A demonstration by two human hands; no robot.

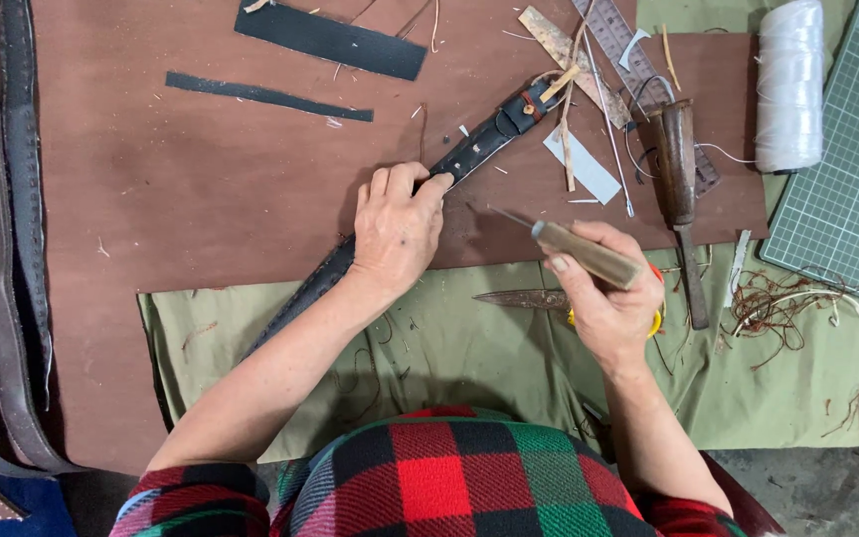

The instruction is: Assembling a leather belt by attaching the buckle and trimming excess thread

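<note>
The long black leather strap (469, 154), likely stiff, is pressed flat by the left hand (397, 231); a wooden-handled awl (574, 249) is gripped in the right hand (608, 298).

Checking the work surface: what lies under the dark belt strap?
The dark strap lies on a brown leather sheet; its lower end crosses green cloth. The left hand covers its middle.

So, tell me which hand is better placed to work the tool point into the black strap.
Probably the right hand: it grips the wooden-handled awl, tip aimed at the black strap. The left hand lies flat on the strap, pinning it to the brown board.
</note>
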